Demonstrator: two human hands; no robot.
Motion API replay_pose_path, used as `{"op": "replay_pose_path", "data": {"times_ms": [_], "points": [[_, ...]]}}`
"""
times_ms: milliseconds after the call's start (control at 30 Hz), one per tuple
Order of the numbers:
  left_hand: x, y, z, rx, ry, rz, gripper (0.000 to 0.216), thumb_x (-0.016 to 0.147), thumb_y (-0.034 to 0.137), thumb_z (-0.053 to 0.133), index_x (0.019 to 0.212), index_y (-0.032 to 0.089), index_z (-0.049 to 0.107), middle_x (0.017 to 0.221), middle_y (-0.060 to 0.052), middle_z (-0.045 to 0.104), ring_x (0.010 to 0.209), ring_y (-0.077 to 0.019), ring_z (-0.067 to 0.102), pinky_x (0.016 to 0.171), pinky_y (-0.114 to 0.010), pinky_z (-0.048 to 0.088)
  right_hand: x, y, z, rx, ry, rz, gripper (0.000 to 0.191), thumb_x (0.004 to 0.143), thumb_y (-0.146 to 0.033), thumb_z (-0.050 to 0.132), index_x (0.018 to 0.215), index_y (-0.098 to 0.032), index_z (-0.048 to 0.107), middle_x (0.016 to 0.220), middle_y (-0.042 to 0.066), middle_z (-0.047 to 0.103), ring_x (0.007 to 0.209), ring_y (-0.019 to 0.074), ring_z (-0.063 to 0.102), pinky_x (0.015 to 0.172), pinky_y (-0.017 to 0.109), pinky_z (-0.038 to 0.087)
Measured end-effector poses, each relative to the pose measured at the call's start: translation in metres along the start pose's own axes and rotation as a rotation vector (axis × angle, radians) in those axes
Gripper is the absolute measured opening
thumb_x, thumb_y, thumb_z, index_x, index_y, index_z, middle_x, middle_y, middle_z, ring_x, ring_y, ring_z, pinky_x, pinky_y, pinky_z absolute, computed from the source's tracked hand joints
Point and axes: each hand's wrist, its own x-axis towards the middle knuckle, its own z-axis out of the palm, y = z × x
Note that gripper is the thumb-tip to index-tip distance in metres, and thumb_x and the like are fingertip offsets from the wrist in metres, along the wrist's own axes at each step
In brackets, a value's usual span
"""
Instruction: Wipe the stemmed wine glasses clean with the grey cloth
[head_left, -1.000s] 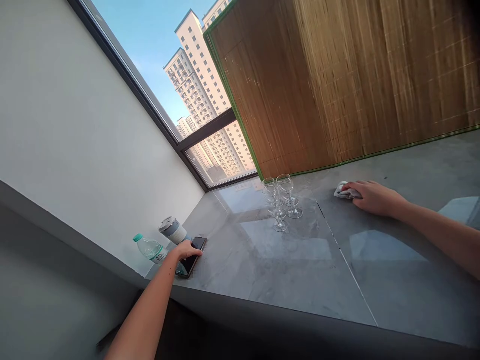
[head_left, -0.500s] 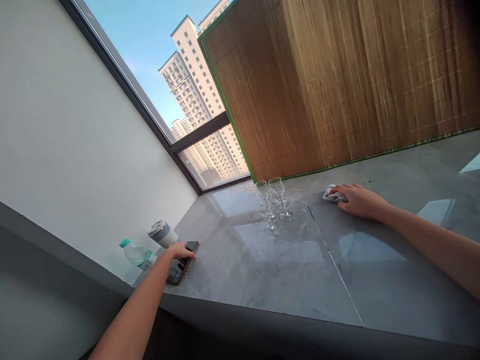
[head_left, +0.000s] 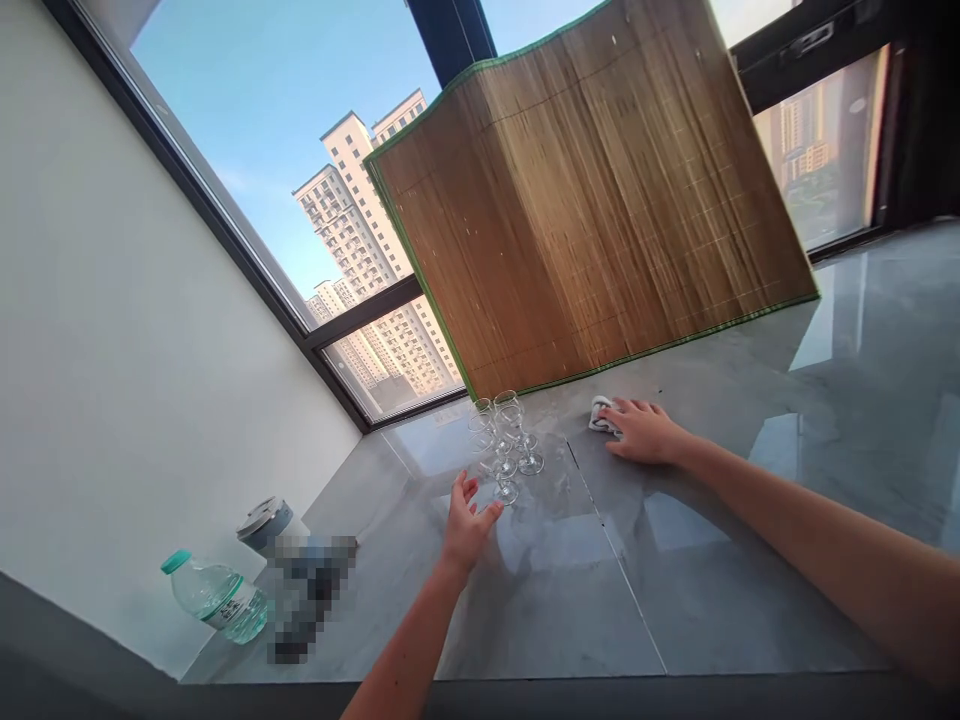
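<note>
My left hand (head_left: 469,525) reaches beside the nearest of several small stemmed glasses (head_left: 530,464), thumb and fingers apart. Its fingertips are close to that glass, and I cannot tell whether they touch it. The clear glasses stand upright in a tight cluster on the grey tiled ledge (head_left: 540,610). Farther right, my right hand (head_left: 645,432) lies low over the ledge, its fingers closed on a crumpled white cloth (head_left: 602,415) that is pressed to the surface.
A clear bottle with a green cap (head_left: 221,600) and a grey-and-white lidded cup (head_left: 271,527) stand by the left wall. Next to them the phone is pixelated (head_left: 311,610). A bamboo mat (head_left: 585,220) leans against the window behind the glasses.
My left hand has left the phone and moved right to the glasses. My right hand still holds the cloth on the ledge. The view has shifted, showing more window at right.
</note>
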Motion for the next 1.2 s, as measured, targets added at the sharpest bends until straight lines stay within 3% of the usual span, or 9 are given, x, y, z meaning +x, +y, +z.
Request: {"op": "replay_pose_path", "data": {"times_ms": [100, 233, 533, 633, 800, 933, 1033, 1100, 1200], "points": [[0.018, 0.002, 0.030, -0.149, 0.038, -0.059, 0.088, 0.066, 0.031, 0.082, 0.140, 0.022, 0.035, 0.143, -0.019, 0.047, 0.134, -0.0285, 0.047, 0.106, -0.039, 0.043, -0.001, -0.002, -0.006, 0.037, -0.048, -0.063, 0.050, 0.080, -0.031, 0.048, 0.129, -0.023, 0.056, 0.130, 0.014, 0.056, 0.117, 0.0341, 0.052, 0.095, 0.048, 0.041], [0.033, 0.003, 0.042, -0.181, 0.004, -0.046, 0.080, 0.068, 0.030, 0.080, 0.136, 0.024, 0.038, 0.140, -0.017, 0.052, 0.125, -0.0252, 0.057, 0.102, -0.036, 0.047, -0.001, -0.003, -0.010, 0.029, -0.036, -0.076, 0.046, 0.083, -0.028, 0.046, 0.126, -0.021, 0.057, 0.124, 0.014, 0.059, 0.114, 0.0331, 0.052, 0.091, 0.046, 0.043], [0.024, -0.005, -0.015, 0.122, 0.027, 0.038, 0.070, 0.062, 0.030, 0.081, 0.125, 0.018, 0.052, 0.116, -0.014, 0.065, 0.115, -0.0270, 0.061, 0.102, -0.042, 0.044, -0.001, -0.005, -0.007, 0.049, -0.029, -0.054, 0.043, 0.083, -0.026, 0.046, 0.125, -0.023, 0.057, 0.125, 0.014, 0.058, 0.116, 0.0339, 0.050, 0.090, 0.047, 0.043], [0.027, 0.000, -0.019, 0.080, -0.032, 0.042, 0.066, 0.058, 0.032, 0.083, 0.118, 0.018, 0.058, 0.111, -0.013, 0.067, 0.109, -0.0269, 0.063, 0.096, -0.039, 0.048, -0.001, -0.006, -0.007, 0.032, -0.005, -0.066, 0.039, 0.085, -0.025, 0.044, 0.122, -0.023, 0.058, 0.122, 0.015, 0.059, 0.114, 0.0335, 0.051, 0.089, 0.046, 0.043], [0.032, 0.007, 0.025, -0.110, -0.070, -0.040, 0.060, 0.053, 0.030, 0.085, 0.106, 0.019, 0.060, 0.102, -0.009, 0.069, 0.097, -0.0228, 0.066, 0.086, -0.034, 0.051, 0.001, -0.004, -0.006, 0.058, 0.034, -0.141, 0.035, 0.086, -0.020, 0.044, 0.118, -0.021, 0.060, 0.115, 0.013, 0.063, 0.109, 0.0305, 0.055, 0.087, 0.040, 0.043], [0.016, 0.016, 0.060, -0.003, 0.067, -0.042, 0.026, 0.073, 0.038, 0.070, 0.089, 0.021, 0.060, 0.079, -0.002, 0.064, 0.076, -0.0169, 0.063, 0.072, -0.029, 0.048, 0.002, -0.007, -0.009, 0.228, 0.062, -0.096, 0.046, 0.086, -0.021, 0.045, 0.132, -0.019, 0.048, 0.119, 0.014, 0.063, 0.105, 0.0285, 0.060, 0.084, 0.037, 0.043], [0.000, 0.031, 0.084, 0.139, 0.108, 0.160, 0.014, 0.083, 0.036, 0.058, 0.086, 0.023, 0.059, 0.081, -0.002, 0.063, 0.077, -0.0174, 0.061, 0.073, -0.029, 0.046, 0.003, -0.013, -0.009, 0.352, 0.116, -0.038, 0.058, 0.088, -0.026, 0.045, 0.144, -0.018, 0.031, 0.121, 0.014, 0.062, 0.099, 0.0265, 0.062, 0.083, 0.036, 0.043], [-0.003, 0.043, 0.107, 0.203, 0.042, 0.352, 0.011, 0.085, 0.032, 0.056, 0.089, 0.022, 0.060, 0.091, -0.005, 0.066, 0.087, -0.0200, 0.061, 0.081, -0.031, 0.045, 0.004, -0.016, -0.008, 0.414, 0.178, -0.018, 0.063, 0.089, -0.029, 0.045, 0.147, -0.019, 0.022, 0.123, 0.014, 0.060, 0.098, 0.0241, 0.061, 0.084, 0.034, 0.043], [0.008, 0.054, 0.147, 0.234, -0.035, 0.489, 0.011, 0.087, 0.026, 0.054, 0.093, 0.022, 0.061, 0.093, -0.008, 0.067, 0.089, -0.0218, 0.062, 0.083, -0.033, 0.044, 0.008, -0.017, -0.008, 0.545, 0.267, 0.033, 0.066, 0.088, -0.033, 0.048, 0.146, -0.024, 0.019, 0.121, 0.012, 0.059, 0.092, 0.0217, 0.061, 0.083, 0.033, 0.044]]}}
